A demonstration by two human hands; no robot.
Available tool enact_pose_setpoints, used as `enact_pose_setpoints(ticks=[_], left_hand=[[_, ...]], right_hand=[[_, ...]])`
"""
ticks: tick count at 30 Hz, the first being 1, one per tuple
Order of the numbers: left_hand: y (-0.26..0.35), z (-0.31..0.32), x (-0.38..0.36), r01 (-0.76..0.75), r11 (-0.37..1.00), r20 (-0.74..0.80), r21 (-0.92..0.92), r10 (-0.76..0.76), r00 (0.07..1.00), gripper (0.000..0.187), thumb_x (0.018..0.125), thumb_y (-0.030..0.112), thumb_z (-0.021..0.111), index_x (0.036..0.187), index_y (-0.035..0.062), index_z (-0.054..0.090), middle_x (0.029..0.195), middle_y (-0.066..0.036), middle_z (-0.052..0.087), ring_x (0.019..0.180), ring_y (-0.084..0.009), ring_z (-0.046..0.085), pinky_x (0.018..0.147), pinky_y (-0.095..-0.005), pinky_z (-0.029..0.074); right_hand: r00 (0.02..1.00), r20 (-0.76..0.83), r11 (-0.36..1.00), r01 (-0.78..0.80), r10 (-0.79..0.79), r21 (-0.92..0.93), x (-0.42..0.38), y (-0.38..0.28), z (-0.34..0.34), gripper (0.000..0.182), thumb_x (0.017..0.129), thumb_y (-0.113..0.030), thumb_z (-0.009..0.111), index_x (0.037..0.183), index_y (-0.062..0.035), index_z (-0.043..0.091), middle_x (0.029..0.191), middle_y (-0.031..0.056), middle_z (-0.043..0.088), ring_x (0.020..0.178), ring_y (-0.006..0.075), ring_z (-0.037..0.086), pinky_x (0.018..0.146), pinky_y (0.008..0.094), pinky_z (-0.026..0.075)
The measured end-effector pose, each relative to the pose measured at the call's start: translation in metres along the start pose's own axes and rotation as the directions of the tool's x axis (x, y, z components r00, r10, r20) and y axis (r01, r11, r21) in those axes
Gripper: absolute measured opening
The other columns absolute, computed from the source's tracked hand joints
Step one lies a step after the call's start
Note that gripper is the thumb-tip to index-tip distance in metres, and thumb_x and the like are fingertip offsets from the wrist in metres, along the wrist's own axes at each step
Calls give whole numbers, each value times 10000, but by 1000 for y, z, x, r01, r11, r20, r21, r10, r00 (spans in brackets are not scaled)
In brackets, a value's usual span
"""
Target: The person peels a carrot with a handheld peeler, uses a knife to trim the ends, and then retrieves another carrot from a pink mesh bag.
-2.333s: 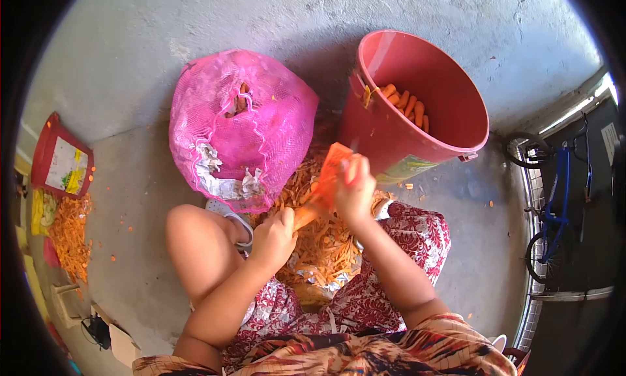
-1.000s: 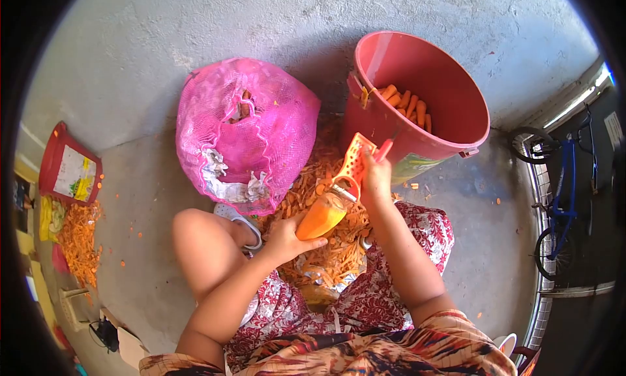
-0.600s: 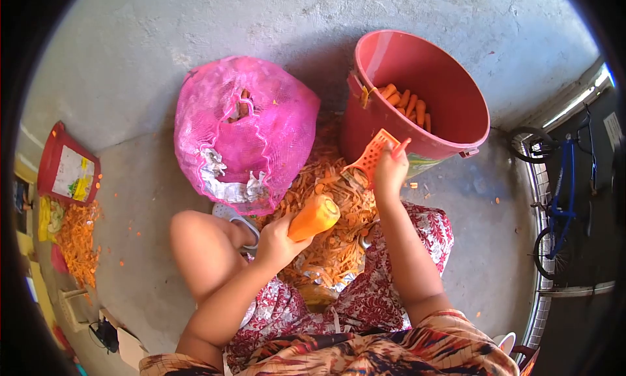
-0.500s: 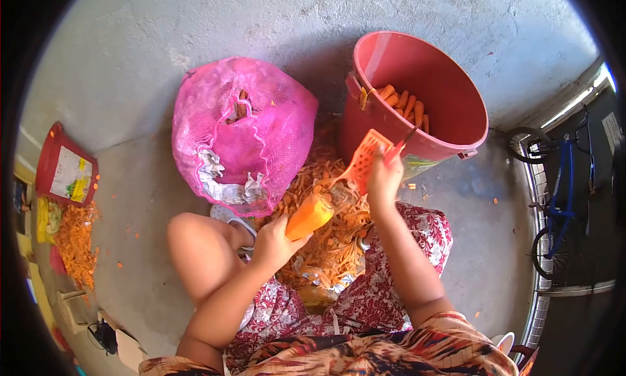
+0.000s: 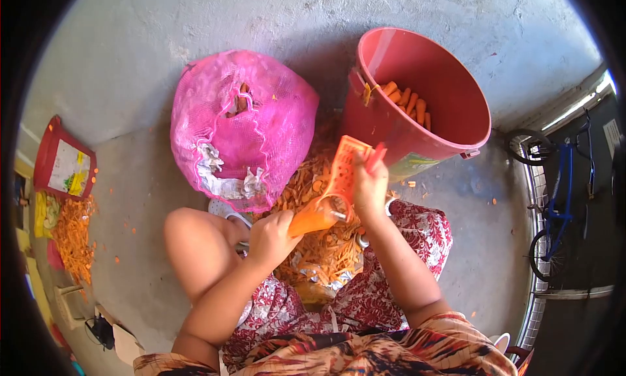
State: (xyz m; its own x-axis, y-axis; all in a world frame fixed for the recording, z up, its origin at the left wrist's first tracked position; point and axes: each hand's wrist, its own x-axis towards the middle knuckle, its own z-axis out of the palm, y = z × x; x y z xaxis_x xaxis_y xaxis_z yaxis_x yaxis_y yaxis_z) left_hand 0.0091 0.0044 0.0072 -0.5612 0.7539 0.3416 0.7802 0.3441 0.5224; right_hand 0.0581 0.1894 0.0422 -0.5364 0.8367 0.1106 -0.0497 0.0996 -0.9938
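Orange peeler (image 5: 342, 169) in curled right hand (image 5: 370, 188), carrot (image 5: 309, 221) gripped in left hand (image 5: 272, 236); label (image 5: 409, 165) on large bucket (image 5: 456, 112) unreadable.

past the hands (image 5: 370, 192), pink sack (image 5: 280, 118) and red tub (image 5: 373, 129) leave seemingly narrow passage.

Bright daylight, glare at far right, soft shadow on the wall (image 5: 306, 24), black-cornered fisheye bend, slightly blurred peeler (image 5: 342, 170)

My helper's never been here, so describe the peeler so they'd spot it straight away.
Find the big red bucket by the wall. In front of its left side, the right hand holds the peeler. It is orange and pierced with holes, unlike the carrot in the left hand.
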Motion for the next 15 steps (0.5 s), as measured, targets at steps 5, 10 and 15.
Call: enact_pose_setpoints(ticks=[5, 10, 15], left_hand=[[-3, -3, 1, -172, 985, -70, 4, 172, 983, 321, 555, 137, 699, 807, 27, 533, 657, -112, 558, 569, -287, 554, 515, -354, 443], [-4, -4, 0, -157, 981, 51, 113, 152, 987, 366, 525, 127, 696, 831, 39, 515, 711, -87, 566, 642, -241, 555, 545, -340, 432], [-5, -3, 2, -247, 951, 70, 184, 238, 969, 366, 522, 113, 686, 843, 46, 522, 696, -73, 559, 641, -225, 546, 544, -331, 417]], right_hand=[[981, -168, 974, -131, 100, -183, 35, 37, -19, 140, 820, -98, 477, 695, -36, 485, 535, -10, 425, 465, 69, 371, 422, 250, 321], [976, 20, 976, -215, 216, -44, 26, 10, -18, 159, 839, -139, 477, 723, -38, 518, 550, -12, 463, 460, 57, 387, 429, 226, 330], [976, 176, 846, 203, -131, -494, -3, 27, 1, 161, 812, -161, 510, 767, -7, 502, 579, 64, 478, 512, 110, 456, 471, 257, 379]])
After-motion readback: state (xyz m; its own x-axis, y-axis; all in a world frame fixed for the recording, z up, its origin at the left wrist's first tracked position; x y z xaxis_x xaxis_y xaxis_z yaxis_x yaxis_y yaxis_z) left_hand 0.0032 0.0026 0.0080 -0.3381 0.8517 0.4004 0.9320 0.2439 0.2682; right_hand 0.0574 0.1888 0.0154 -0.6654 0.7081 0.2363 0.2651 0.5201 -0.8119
